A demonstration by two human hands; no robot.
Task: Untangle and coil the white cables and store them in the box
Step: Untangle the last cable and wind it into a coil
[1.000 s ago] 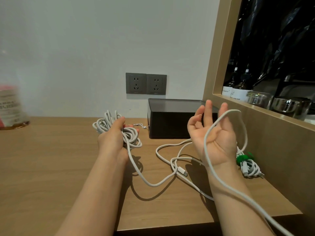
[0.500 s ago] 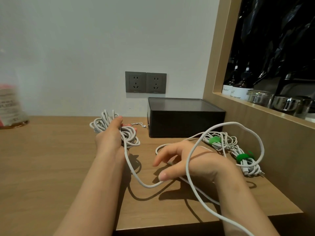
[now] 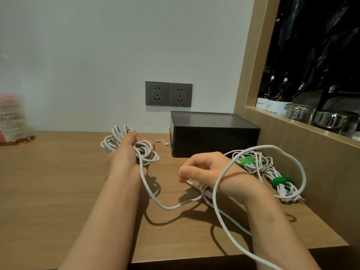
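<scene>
My left hand (image 3: 124,154) grips a bundle of white cable (image 3: 145,151) held above the wooden desk (image 3: 48,182). One strand hangs from it, sags to the desk and runs to my right hand (image 3: 206,170). The fingers of my right hand are curled down and pinch the cable's end near the desk top. A wide loop of white cable (image 3: 292,162) lies over my right wrist and trails off the front edge. The black box (image 3: 214,139) stands closed at the back against the wall. Two coiled white cables with green ties (image 3: 276,182) lie to its right.
A double wall socket (image 3: 168,94) is above the box. A wooden side panel and a shelf with bottles and glass jars (image 3: 298,112) close off the right. A blurred pink and white container (image 3: 13,121) stands at the far left. A small thin cord (image 3: 161,142) lies beside the box.
My right hand turned from palm up to palm down, dropped to the desk and closed its fingers on the cable's end. The loop slid onto my wrist. My left hand stayed put.
</scene>
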